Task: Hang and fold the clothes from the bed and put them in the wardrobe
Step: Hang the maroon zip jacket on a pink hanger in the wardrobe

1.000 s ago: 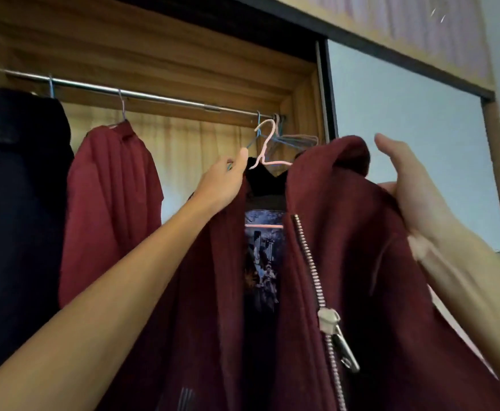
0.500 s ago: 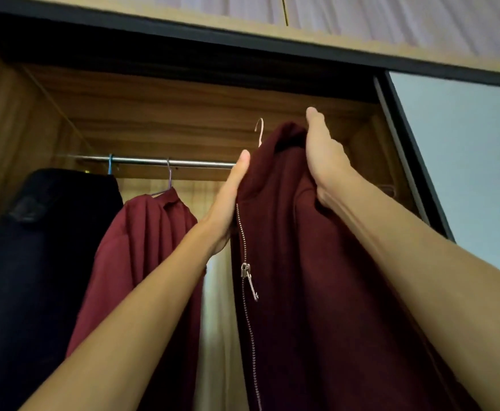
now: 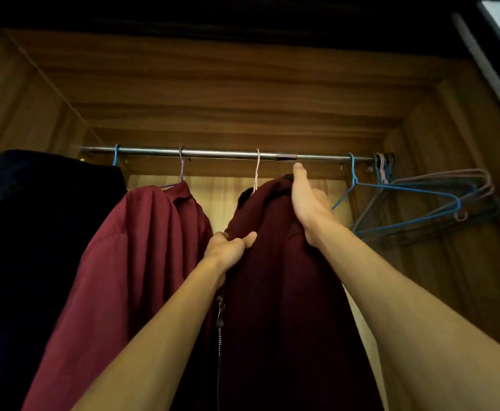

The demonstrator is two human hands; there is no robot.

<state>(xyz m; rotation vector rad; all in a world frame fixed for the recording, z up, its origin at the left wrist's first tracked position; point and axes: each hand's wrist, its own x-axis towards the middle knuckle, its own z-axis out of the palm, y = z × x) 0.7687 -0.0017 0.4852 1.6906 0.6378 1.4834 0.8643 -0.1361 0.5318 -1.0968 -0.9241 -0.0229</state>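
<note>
A dark maroon zip hoodie [image 3: 275, 277] hangs from a pale pink hanger [image 3: 257, 170] whose hook sits over the metal wardrobe rail [image 3: 219, 152]. My left hand [image 3: 231, 247] pinches the hoodie's front edge near the zip, thumb over the fabric. Up at the hoodie's right shoulder, my right hand [image 3: 309, 206] lies against the cloth with fingers straight, pointing at the rail.
A red shirt [image 3: 130, 262] on a purple hanger hangs just left of the hoodie, and a dark garment [image 3: 35, 247] fills the far left. Several bare hangers [image 3: 426, 203] bunch at the rail's right end. The wooden wardrobe wall [image 3: 465, 203] closes the right side.
The pink hanger's hook has gone from above the rail onto it. My left hand dropped from the collar to the zip edge. The view tilted up into the wardrobe.
</note>
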